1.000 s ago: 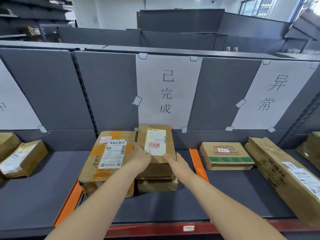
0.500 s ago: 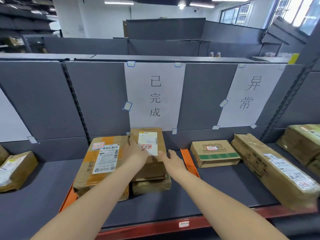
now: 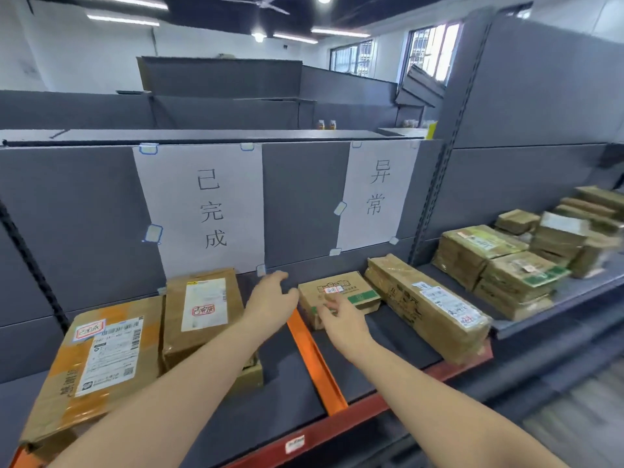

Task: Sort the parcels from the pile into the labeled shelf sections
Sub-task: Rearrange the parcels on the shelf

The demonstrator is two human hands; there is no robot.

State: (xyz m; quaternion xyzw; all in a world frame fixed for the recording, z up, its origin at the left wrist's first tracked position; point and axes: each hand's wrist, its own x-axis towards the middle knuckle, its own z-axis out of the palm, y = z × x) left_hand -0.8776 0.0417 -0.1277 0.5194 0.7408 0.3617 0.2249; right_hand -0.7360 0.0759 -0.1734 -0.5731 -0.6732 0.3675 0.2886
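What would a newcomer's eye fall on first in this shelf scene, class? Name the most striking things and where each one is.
Two white paper signs stand out on the grey back panel: the 已完成 sign at centre and the 异常 sign to its right. Below, an orange divider splits the shelf, with the left hand and right hand open above it, holding nothing. Brown parcels lie either side.

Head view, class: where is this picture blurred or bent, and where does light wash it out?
Head view: the parcel pile at far right smears with motion blur; the shelf top edge and right upright bow from the wide lens; the windows blow out white; the middle sign stays sharp and readable.
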